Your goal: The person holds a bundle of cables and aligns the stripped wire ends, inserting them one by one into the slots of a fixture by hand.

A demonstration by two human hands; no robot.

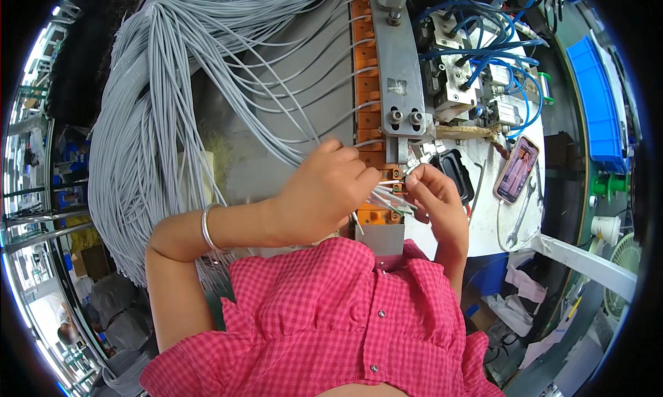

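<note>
My left hand is closed round several grey cables, whose bundle runs in from the far left. From its fingers the thin white wire ends fan out to the right, a few of them green. My right hand pinches a thin wire between thumb and forefinger, close to my left fingertips; its exact end is hidden. Both hands are above the near end of a row of orange blocks, with one orange block just below the wires. Farther blocks each have a grey cable led into them.
A steel clamping bar flanks the blocks. Beyond it are pneumatic valves with blue hoses. On the white table lie a phone with a cable, a wrench, a hex key and a black tray. Hanging grey cables fill the left.
</note>
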